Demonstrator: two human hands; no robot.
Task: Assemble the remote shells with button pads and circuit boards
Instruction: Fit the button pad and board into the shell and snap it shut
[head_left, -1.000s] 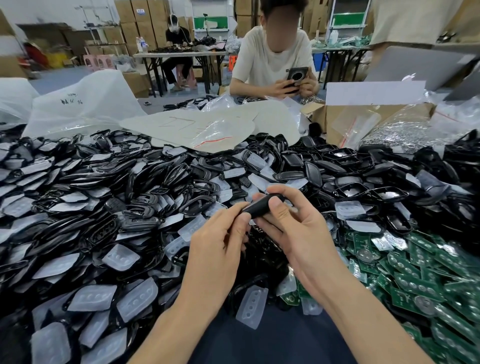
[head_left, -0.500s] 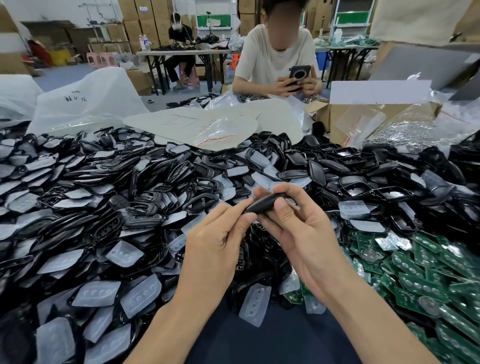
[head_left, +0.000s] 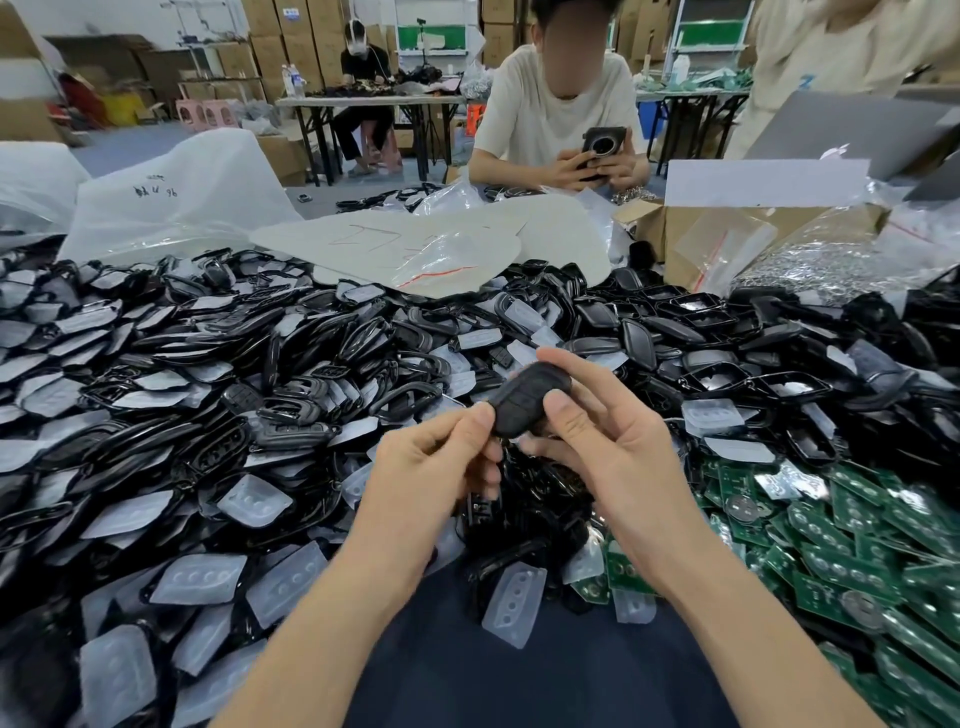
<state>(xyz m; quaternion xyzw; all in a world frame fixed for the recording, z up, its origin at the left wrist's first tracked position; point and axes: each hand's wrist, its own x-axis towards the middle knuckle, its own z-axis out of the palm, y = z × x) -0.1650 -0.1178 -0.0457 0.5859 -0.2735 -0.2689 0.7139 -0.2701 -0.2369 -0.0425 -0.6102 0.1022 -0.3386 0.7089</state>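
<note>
Both hands hold one black remote shell (head_left: 524, 397) above the heap, its rounded outer face turned up toward me. My left hand (head_left: 431, 467) pinches the shell's near left end between thumb and fingers. My right hand (head_left: 608, 441) grips its right side, thumb on top and fingers curled underneath. A large pile of black shells (head_left: 218, 374) mixed with translucent button pads (head_left: 200, 571) covers the table to the left and behind. Green circuit boards (head_left: 841, 551) lie heaped at the right.
A person with a phone (head_left: 600, 148) sits across the table. Clear plastic bags (head_left: 171, 197) and a flat white sheet (head_left: 415, 244) lie behind the pile. A cardboard box (head_left: 691, 234) holding a bag of small metal parts stands at the back right.
The shell has turned in my hands from edge-on to its broad outer face showing. Both hands stay at the same spot above the pile.
</note>
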